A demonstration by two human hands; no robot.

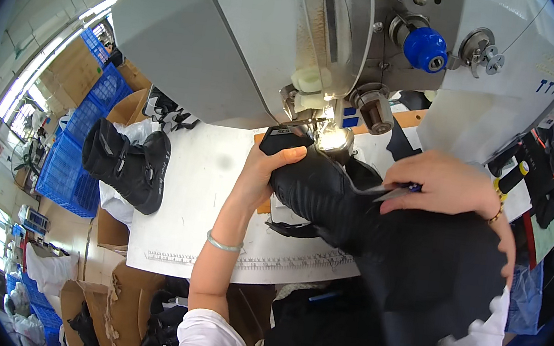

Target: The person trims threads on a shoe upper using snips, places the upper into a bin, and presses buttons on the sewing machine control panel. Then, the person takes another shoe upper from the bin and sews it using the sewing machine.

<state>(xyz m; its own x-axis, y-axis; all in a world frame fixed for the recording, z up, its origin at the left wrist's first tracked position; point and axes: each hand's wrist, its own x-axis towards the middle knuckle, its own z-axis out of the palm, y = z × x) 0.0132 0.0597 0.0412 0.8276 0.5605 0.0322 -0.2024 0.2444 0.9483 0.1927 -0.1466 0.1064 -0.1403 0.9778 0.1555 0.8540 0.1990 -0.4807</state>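
A black boot [316, 188] with a ribbed section lies under the lit needle area of a large grey sewing machine [252, 33]. Its dark, wide shaft [438, 260] spreads toward me at the lower right. My left hand [269, 169] grips the boot's left side, thumb on top close to the needle area; its other fingers are partly hidden. My right hand [436, 181] is closed over small thread snips [384, 191], with metal blades pointing left and a dark end showing between the fingers. The snips lie close against the boot's upper surface.
Another black boot [131, 163] stands on the left of the white table [195, 232], which has a ruler strip [267, 263] near its front edge. Blue crates [77, 157] and cardboard boxes [98, 303] stand left. A yellow-and-black thread spool [512, 178] sits right.
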